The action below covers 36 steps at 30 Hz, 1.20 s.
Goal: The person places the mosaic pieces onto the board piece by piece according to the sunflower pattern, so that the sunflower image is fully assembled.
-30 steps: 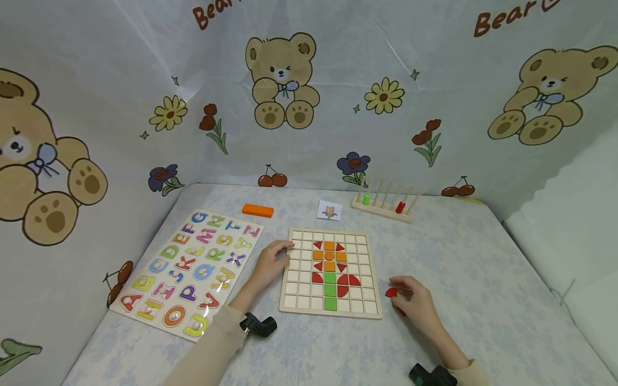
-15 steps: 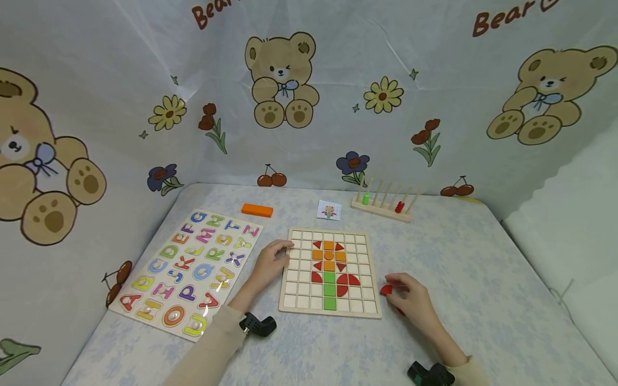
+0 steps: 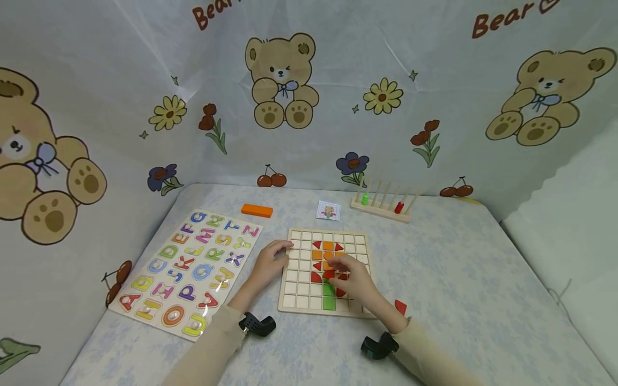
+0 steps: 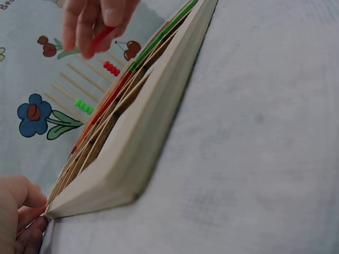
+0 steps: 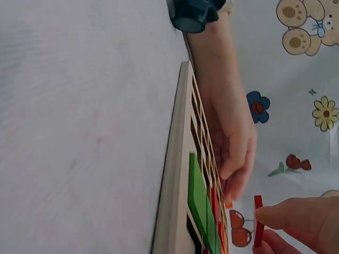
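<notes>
A wooden grid board (image 3: pixel 301 306) lies mid-table with flat red, orange and green shapes set in a flower pattern. My left hand (image 3: pixel 268 264) holds the board's left edge; in the left wrist view its fingertips (image 4: pixel 34 201) are at the board's corner. Over the pattern, my right hand (image 3: pixel 354 279) pinches a small red piece (image 5: pixel 258 219) between thumb and fingers. In the right wrist view that piece stands on edge, apart from the board. The right hand hides part of the pattern. Another red piece (image 3: pixel 400 306) lies on the table beside my right wrist.
An alphabet puzzle board (image 3: pixel 185 271) lies at the left. Behind the grid board are an orange block (image 3: pixel 257 210), a small picture card (image 3: pixel 328 210) with a flower pattern and a wooden peg rack (image 3: pixel 380 209) with green and red beads. A printed bear curtain hangs behind.
My right hand has moved left from beside the board to above its pattern, carrying a red piece. A second red piece now shows on the table. The left hand stays put.
</notes>
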Motion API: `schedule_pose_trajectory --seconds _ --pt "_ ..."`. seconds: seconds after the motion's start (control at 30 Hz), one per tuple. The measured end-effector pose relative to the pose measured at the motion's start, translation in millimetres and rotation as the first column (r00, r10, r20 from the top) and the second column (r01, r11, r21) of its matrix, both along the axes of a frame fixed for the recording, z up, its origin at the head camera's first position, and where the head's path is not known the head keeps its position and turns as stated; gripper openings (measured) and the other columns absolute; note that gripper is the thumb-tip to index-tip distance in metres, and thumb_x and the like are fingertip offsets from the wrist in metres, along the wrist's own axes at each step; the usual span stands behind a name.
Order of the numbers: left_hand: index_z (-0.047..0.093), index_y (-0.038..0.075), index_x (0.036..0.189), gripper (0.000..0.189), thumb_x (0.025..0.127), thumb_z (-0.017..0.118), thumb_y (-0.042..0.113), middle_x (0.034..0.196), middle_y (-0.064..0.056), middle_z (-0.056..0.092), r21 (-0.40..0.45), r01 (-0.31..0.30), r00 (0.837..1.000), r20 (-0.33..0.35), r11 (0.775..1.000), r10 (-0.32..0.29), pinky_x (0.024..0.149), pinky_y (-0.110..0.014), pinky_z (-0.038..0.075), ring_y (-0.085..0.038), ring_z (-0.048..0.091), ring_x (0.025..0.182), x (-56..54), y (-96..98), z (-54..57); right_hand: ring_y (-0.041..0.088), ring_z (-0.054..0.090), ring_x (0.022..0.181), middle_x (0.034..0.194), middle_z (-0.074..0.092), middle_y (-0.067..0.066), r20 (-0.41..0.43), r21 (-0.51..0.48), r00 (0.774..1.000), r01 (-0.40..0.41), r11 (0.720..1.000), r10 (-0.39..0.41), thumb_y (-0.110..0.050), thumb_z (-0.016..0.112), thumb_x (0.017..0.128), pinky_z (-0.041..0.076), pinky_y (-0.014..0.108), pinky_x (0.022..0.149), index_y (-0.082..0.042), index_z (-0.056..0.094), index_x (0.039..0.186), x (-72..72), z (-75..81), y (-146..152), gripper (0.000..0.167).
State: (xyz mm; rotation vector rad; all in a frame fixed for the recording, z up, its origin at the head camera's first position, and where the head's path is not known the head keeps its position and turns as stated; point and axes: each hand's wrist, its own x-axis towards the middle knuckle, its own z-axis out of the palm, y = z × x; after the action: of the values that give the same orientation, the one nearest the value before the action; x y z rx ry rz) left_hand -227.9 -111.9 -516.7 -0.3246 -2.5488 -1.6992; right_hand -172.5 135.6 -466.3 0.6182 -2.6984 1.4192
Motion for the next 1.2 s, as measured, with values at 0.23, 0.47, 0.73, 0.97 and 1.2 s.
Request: schedule_pose_trajectory --seconds 0.23,0.47,0.73,0.97,1.2 --pt "0.069 0.003 0.117 0.030 0.089 0.061 -0.003 0.126 -0.013 0.066 -0.008 0.012 0.999 -0.042 1.000 -0.012 0.108 -0.043 0.047 -0.029 0.060 0.122 -2.1 -1.5 -1.1 0.033 0.065 0.102 0.112 0.067 0.020 0.113 -0.015 0.988 -0.100 0.995 0.101 0.006 0.072 0.082 0.057 0.038 0.088 0.006 0.064 0.119 -14.1 -4.6 -45 0.037" --pt "0.069 0.003 0.117 0.030 0.088 0.061 -0.003 0.127 -0.014 0.065 -0.014 0.013 0.999 -0.034 1.000 -0.013 0.109 -0.044 0.046 -0.029 0.059 0.124 -1.6 -1.0 0.8 0.028 0.063 0.096 0.106 0.068 0.016 0.075 0.022 0.990 -0.120 0.993 0.118 0.007 0.073 0.080 0.055 0.029 0.082 0.004 0.067 0.115 -18.2 -9.0 -55 0.035" --pt "0.069 0.002 0.117 0.029 0.090 0.060 -0.002 0.127 -0.013 0.065 -0.011 0.014 1.000 -0.025 1.000 -0.014 0.109 -0.044 0.046 -0.029 0.059 0.123 -0.8 -1.5 0.9 0.031 0.065 0.101 0.110 0.068 0.018 0.092 -0.007 0.987 -0.128 0.992 0.128 0.009 0.069 0.082 0.057 0.035 0.087 0.005 0.066 0.115 -16.6 -11.4 -51 0.034" --pt "0.069 0.004 0.120 0.030 0.091 0.060 -0.001 0.131 -0.012 0.064 -0.005 0.002 1.000 0.012 1.000 -0.002 0.110 -0.042 0.046 -0.027 0.058 0.125 0.4 0.3 1.0 0.034 0.066 0.103 0.113 0.068 0.019 0.091 -0.020 0.993 -0.067 0.998 0.068 0.005 0.069 0.085 0.057 0.043 0.090 0.004 0.066 0.116 -6.9 -6.0 -25 0.032" --pt "0.069 0.005 0.120 0.030 0.091 0.060 0.001 0.131 -0.011 0.063 0.000 -0.005 1.000 0.024 1.000 0.005 0.110 -0.041 0.046 -0.026 0.058 0.125 1.1 0.0 1.8 0.029 0.063 0.094 0.108 0.068 0.017 0.093 0.003 0.994 0.064 0.998 -0.064 0.006 0.070 0.084 0.057 0.030 0.080 0.004 0.067 0.113 12.0 -6.1 26 0.030"
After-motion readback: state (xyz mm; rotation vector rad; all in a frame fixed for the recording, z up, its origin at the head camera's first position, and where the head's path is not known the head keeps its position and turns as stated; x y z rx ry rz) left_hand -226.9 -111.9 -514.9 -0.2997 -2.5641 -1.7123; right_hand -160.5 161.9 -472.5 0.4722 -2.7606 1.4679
